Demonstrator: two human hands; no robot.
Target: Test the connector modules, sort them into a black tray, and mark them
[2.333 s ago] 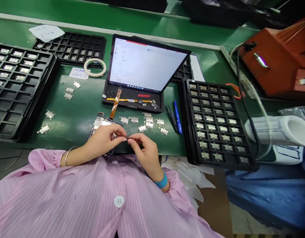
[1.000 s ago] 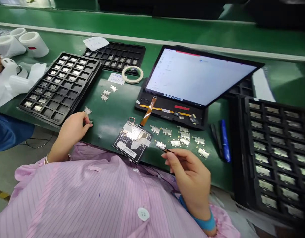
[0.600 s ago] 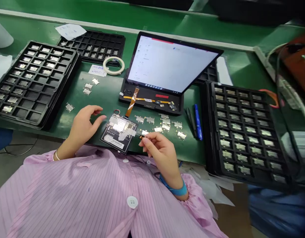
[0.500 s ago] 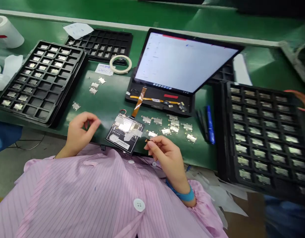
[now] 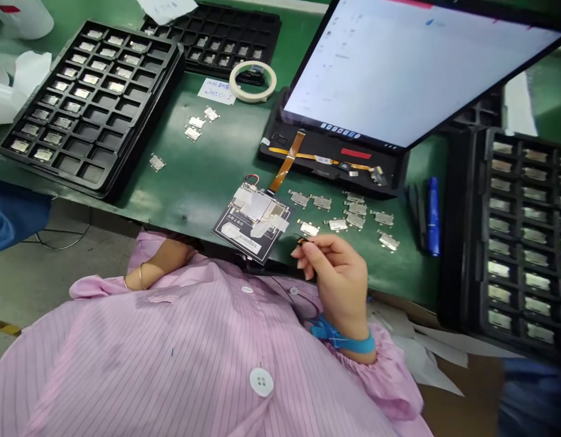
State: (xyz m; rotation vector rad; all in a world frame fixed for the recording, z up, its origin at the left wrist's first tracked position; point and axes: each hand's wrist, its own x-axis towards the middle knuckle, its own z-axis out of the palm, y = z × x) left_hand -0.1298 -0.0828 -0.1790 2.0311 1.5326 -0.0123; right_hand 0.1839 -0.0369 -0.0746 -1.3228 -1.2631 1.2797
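Observation:
My right hand (image 5: 337, 273) is closed in a pinch on a small dark component (image 5: 302, 241), held just right of a black circuit board (image 5: 253, 221) at the near edge of the green table. An orange flex cable (image 5: 287, 161) runs from the board to the base under a tilted, lit tablet screen (image 5: 412, 67). Several small silver metal parts (image 5: 348, 212) lie loose beyond my right hand. My left hand (image 5: 171, 255) has dropped below the table edge. Only its wrist with a bracelet shows, and the fingers are hidden.
A black compartment tray (image 5: 89, 91) with silver parts sits at the left, another tray (image 5: 526, 237) at the right, a third (image 5: 226, 36) at the back. A tape roll (image 5: 253, 81), a paper label (image 5: 217, 91) and a blue pen (image 5: 433, 212) lie on the table.
My left hand has pulled back from the table top to below its edge. My right hand keeps its pinch on the small component beside the board. The view has moved closer and lower.

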